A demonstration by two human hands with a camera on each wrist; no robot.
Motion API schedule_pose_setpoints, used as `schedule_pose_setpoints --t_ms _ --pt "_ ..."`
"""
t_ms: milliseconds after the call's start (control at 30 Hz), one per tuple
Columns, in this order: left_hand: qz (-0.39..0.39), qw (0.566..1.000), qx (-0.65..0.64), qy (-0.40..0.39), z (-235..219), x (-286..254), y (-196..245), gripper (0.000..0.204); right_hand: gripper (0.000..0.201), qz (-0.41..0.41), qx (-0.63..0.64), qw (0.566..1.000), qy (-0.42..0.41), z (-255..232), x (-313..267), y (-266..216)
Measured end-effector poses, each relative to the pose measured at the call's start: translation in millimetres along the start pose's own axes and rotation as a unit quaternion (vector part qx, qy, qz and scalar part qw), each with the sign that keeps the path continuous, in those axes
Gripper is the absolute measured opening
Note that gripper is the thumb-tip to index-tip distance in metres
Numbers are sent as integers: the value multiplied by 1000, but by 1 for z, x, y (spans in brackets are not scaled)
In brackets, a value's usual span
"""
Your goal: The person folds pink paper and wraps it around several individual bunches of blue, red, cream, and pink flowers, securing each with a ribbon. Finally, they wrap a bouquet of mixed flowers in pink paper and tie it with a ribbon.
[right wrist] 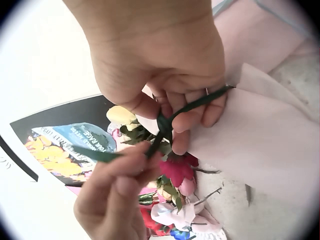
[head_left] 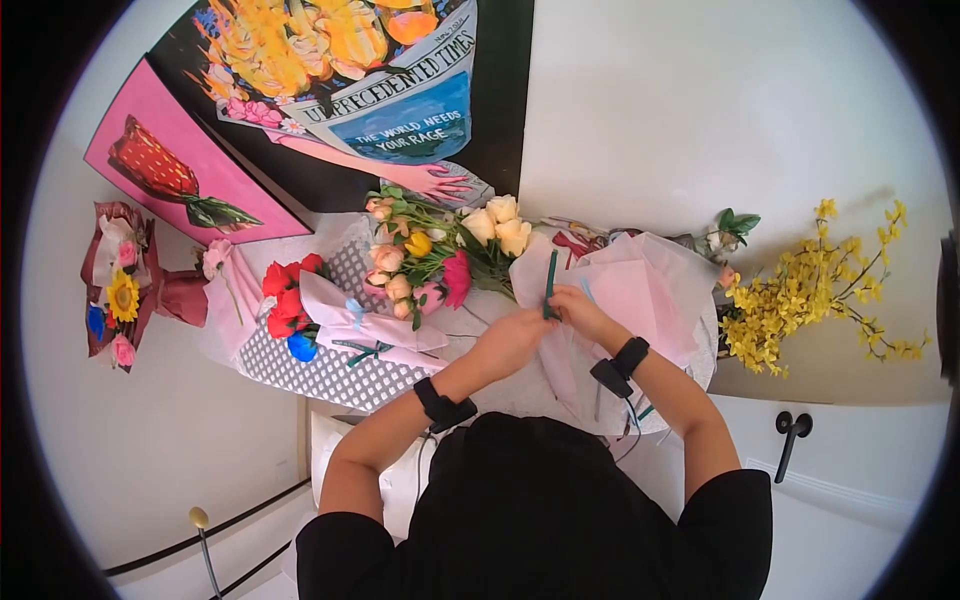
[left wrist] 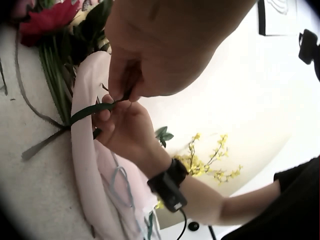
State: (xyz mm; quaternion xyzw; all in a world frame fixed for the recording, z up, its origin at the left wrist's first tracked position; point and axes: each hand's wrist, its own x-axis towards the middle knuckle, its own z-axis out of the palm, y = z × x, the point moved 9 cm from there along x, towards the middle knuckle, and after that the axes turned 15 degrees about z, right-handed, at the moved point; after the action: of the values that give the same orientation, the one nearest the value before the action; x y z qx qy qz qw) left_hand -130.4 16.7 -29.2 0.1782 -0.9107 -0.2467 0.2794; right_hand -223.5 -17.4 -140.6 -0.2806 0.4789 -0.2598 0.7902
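A dark green ribbon (right wrist: 164, 127) forms a loop or knot between the two hands in the right wrist view. My left hand (head_left: 512, 343) pinches the ribbon between thumb and fingers, with one ribbon end sticking out past them. My right hand (right wrist: 165, 75) grips the same ribbon with curled fingers, just above the left. From there the ribbon runs to pale pink wrapping paper (left wrist: 81, 145), crossing its rolled edge in the left wrist view. Green stems (left wrist: 54, 80) lie beside the paper, with a crimson flower (head_left: 456, 279) and cream roses (head_left: 503, 224) at their heads.
A smaller wrapped bouquet (head_left: 368, 325) with red and blue flowers lies to the left on the table (head_left: 330, 372). Yellow blossom branches (head_left: 790, 310) stand at the right. Painted pictures (head_left: 400, 90) lean behind, and a sunflower bouquet (head_left: 124, 295) is at the far left.
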Motion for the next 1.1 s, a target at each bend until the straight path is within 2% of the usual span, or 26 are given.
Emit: schedule_pose_setpoints --t_ms 33,67,133,267,333,367,400,433,467,500,533,567,633,667,733,867,933,1067,1100 --pt "92 993 47 -65 12 0 18 10 7 24 -13 1000 13 -2 2 2" --pt "91 993 48 -65 16 -3 18 10 7 24 -14 1000 12 -2 3 1" --pt "120 980 108 -114 34 -10 18 9 7 42 35 997 -56 8 3 2" --pt "169 959 153 -171 50 -17 16 11 10 68 43 994 -74 11 7 8" --pt "171 970 61 -164 45 -14 19 15 11 49 -77 995 -43 9 12 11" --pt "172 969 61 -164 40 -10 22 15 11 48 -77 995 -42 9 11 13" --pt "78 996 10 -32 12 -3 10 17 10 -14 -146 989 -18 10 7 6" --pt "-18 994 -40 102 -13 -4 -5 19 8 -76 -214 974 6 14 0 -1" --pt "-17 994 -40 102 -7 -2 -10 19 8 -77 -214 974 6 20 -11 -5" --pt "-99 965 -153 190 -2 -9 -35 20 6 -186 -369 908 74 31 -32 -24" --pt "-178 908 -262 273 3 -18 -55 21 5 -287 -507 801 138 45 -50 -36" --pt "-178 908 -262 274 5 -19 -60 21 5 -287 -507 801 137 46 -52 -34" --pt "-148 959 -164 175 14 -15 -62 25 14 -470 -565 669 111 71 -81 -36" --pt "-146 960 -165 175 18 -17 -67 25 14 -470 -566 668 113 69 -82 -34" --pt "-83 989 -89 84 29 -12 -58 32 19 -481 -542 681 106 69 -86 -30" --pt "-139 972 -179 64 34 -16 -63 30 20 -465 -515 712 108 67 -85 -28" --pt "-164 953 -228 115 33 -22 -68 29 18 -444 -473 754 106 64 -81 -26" --pt "-172 965 -184 77 31 -23 -70 26 17 -435 -463 765 108 64 -79 -23" --pt "-139 979 -140 59 29 -19 -66 24 16 -431 -465 765 108 64 -78 -21"
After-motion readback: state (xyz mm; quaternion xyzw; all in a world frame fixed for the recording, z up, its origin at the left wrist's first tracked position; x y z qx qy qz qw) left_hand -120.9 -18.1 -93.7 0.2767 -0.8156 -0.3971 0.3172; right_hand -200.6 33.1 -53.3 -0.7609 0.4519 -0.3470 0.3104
